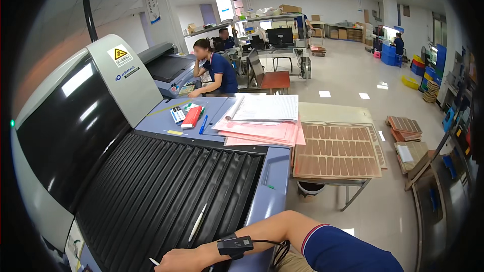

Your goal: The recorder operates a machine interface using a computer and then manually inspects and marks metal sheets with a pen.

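At the lower edge my right hand (177, 261) is closed over the black ribbed bellows cover (151, 181), its fingers partly cut off by the frame. The white tip of a slim pen-like stick (154, 261) pokes out from its far left side. A black device with a cable (235, 245) is strapped round my right wrist. Just beyond the wrist a slim white pen (197, 224) lies across the ribs, apart from the hand. My left hand is out of view.
A grey machine with a dark hood (75, 121) stands left. Its blue-grey ledge holds a red box (192, 117), a blue pen (203, 125) and stacked papers (264, 108). Copper-patterned panels (338, 151) lie on a table at right. A co-worker (217, 73) sits beyond.
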Action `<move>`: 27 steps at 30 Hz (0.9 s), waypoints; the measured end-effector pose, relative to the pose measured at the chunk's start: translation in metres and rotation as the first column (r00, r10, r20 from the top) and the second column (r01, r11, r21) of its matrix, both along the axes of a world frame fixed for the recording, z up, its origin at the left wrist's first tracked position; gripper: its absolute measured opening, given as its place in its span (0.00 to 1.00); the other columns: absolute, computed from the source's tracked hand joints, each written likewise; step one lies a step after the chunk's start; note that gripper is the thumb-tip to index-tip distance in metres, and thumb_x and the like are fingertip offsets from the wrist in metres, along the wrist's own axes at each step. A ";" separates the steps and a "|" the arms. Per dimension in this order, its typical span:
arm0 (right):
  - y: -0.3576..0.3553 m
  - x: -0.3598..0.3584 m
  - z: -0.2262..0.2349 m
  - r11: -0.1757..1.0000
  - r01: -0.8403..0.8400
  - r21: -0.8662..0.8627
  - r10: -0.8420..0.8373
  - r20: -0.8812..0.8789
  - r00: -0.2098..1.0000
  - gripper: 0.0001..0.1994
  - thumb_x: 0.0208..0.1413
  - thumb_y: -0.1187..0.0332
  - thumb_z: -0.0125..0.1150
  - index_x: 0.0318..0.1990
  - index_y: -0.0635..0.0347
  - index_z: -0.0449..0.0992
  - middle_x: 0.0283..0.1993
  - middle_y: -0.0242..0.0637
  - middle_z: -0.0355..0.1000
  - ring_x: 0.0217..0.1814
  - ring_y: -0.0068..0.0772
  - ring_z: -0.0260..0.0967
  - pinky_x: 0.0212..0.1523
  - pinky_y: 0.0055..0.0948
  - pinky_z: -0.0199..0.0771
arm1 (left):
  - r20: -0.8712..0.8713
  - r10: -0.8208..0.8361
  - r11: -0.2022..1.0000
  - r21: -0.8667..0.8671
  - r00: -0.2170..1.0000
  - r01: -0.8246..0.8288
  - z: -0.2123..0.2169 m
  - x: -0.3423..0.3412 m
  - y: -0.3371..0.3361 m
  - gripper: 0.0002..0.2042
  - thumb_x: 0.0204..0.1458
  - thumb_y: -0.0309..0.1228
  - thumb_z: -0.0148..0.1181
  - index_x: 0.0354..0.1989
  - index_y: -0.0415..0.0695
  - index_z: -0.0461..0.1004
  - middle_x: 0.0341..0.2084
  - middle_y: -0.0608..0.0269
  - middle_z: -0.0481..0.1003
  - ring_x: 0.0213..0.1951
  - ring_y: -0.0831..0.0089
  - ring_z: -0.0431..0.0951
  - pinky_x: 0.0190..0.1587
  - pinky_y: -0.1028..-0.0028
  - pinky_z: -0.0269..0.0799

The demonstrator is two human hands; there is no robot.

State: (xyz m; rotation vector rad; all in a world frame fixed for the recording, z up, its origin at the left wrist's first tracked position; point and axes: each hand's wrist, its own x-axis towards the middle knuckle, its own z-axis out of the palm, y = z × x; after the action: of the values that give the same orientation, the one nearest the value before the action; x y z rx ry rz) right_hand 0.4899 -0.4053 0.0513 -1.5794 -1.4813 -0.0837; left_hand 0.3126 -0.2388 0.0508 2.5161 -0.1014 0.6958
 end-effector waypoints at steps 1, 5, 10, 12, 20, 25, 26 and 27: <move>-0.001 0.000 0.002 1.000 -0.001 -0.007 0.001 -0.008 1.000 0.11 0.62 0.61 0.61 0.42 0.59 0.80 0.32 0.49 0.78 0.34 0.54 0.78 0.34 0.46 0.76 | -0.003 0.005 1.000 -0.002 1.000 -0.005 0.000 0.000 0.000 0.04 0.55 0.22 0.67 0.36 0.36 0.78 0.27 0.53 0.79 0.27 0.67 0.79 0.33 0.71 0.77; 0.003 0.006 0.000 0.999 -0.034 -0.030 0.033 -0.035 0.999 0.10 0.62 0.64 0.60 0.41 0.63 0.77 0.28 0.49 0.77 0.33 0.54 0.78 0.34 0.46 0.75 | 0.010 0.008 1.000 0.005 1.000 -0.008 0.001 0.000 0.001 0.05 0.55 0.22 0.68 0.36 0.36 0.78 0.27 0.53 0.79 0.26 0.67 0.78 0.33 0.71 0.77; 0.005 0.009 -0.010 0.996 -0.068 -0.050 0.064 -0.080 0.995 0.12 0.61 0.66 0.61 0.43 0.67 0.77 0.26 0.49 0.76 0.33 0.53 0.78 0.36 0.46 0.75 | 0.013 0.008 1.000 0.022 1.000 -0.008 0.002 0.001 0.003 0.05 0.55 0.22 0.69 0.37 0.36 0.79 0.26 0.54 0.79 0.27 0.69 0.79 0.33 0.71 0.77; 0.005 0.006 -0.008 0.997 -0.074 -0.030 0.072 -0.067 0.995 0.11 0.61 0.66 0.61 0.43 0.67 0.77 0.26 0.49 0.76 0.33 0.53 0.78 0.36 0.46 0.75 | 0.043 0.068 0.998 -0.011 0.997 -0.067 0.008 -0.002 0.006 0.05 0.55 0.23 0.69 0.36 0.36 0.79 0.26 0.55 0.79 0.27 0.70 0.79 0.33 0.72 0.77; 0.003 0.004 -0.002 0.990 -0.091 -0.107 0.083 -0.075 0.994 0.11 0.63 0.66 0.61 0.44 0.67 0.74 0.29 0.50 0.75 0.36 0.54 0.76 0.36 0.47 0.73 | -0.127 0.293 0.838 -0.443 0.948 -0.318 0.002 0.000 0.043 0.07 0.59 0.25 0.67 0.39 0.36 0.75 0.29 0.60 0.78 0.32 0.74 0.78 0.38 0.75 0.75; 0.005 0.005 -0.007 0.997 -0.049 -0.052 0.046 -0.065 0.997 0.10 0.61 0.66 0.61 0.43 0.66 0.77 0.24 0.48 0.75 0.32 0.54 0.77 0.36 0.46 0.75 | -0.068 0.185 0.957 -0.216 0.980 -0.195 -0.004 0.004 0.027 0.07 0.56 0.27 0.69 0.36 0.38 0.77 0.26 0.60 0.80 0.28 0.75 0.79 0.35 0.74 0.77; 0.004 0.005 -0.007 0.999 -0.033 -0.038 0.031 -0.065 0.997 0.10 0.61 0.66 0.61 0.43 0.66 0.77 0.24 0.47 0.75 0.32 0.54 0.77 0.36 0.46 0.75 | -0.067 0.187 0.968 -0.157 0.980 -0.195 -0.002 0.003 0.023 0.07 0.56 0.26 0.69 0.36 0.37 0.78 0.26 0.60 0.80 0.28 0.75 0.80 0.35 0.74 0.77; 0.004 0.005 -0.007 0.999 -0.035 -0.021 0.034 -0.054 0.998 0.11 0.61 0.66 0.61 0.43 0.66 0.76 0.24 0.47 0.75 0.32 0.54 0.77 0.36 0.46 0.75 | -0.074 0.186 0.971 -0.138 0.980 -0.195 -0.001 0.001 0.019 0.07 0.56 0.26 0.69 0.36 0.38 0.78 0.26 0.60 0.81 0.28 0.75 0.80 0.35 0.74 0.77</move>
State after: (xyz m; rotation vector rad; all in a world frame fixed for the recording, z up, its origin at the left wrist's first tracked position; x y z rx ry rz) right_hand 0.4947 -0.4009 0.0439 -1.5615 -1.4719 -0.0050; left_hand 0.3139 -0.2195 0.0498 2.4248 0.2084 0.6751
